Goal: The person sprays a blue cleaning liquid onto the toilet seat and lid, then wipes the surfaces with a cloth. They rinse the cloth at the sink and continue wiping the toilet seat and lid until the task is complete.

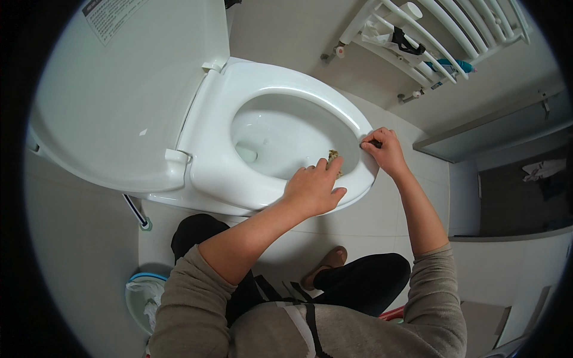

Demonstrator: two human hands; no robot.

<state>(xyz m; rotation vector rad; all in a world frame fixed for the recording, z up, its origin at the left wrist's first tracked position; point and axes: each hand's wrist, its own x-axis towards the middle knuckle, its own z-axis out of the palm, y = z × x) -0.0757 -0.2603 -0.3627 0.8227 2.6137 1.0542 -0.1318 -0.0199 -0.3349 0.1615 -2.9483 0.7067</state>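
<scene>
A white toilet bowl [286, 129] stands before me with its seat and lid raised or its rim bare; which of these I cannot tell for the seat, but the large lid [130, 98] is up at the left. My left hand [313, 185] reaches over the near rim, fingers spread, beside a yellowish-brown clump [332, 156] on the inner wall; part of the clump is hidden behind the fingers. At the front end of the rim, my right hand [384, 147] pinches a small dark object [375, 143] whose kind is unclear.
A white towel radiator [465, 31] on the wall holds a paper roll, a dark strap and a teal bottle [463, 66]. A lined waste bin [145, 302] stands at the lower left. At the right are a glass panel [501, 129] and a dark recess with cloth.
</scene>
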